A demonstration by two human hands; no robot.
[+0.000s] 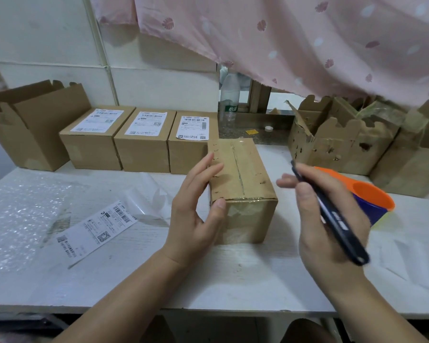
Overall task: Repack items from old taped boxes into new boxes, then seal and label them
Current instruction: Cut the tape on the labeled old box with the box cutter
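Three labelled boxes (144, 139) look done, far left. I steady taped box (243, 174) with spread left hand (193, 211); right hand (317, 241) pinches pen (328, 212). Loose label (97, 231) near left, unstuck.

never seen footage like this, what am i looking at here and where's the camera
There is no machine here: a person wears one camera on the head, which looks down at their own two hands over a white table. The left hand rests against the side of a taped cardboard box. The right hand holds a black pen-shaped tool. Behind stand three sealed boxes with shipping labels, and torn old boxes sit at the right. A loose shipping label and bubble wrap lie at the left.
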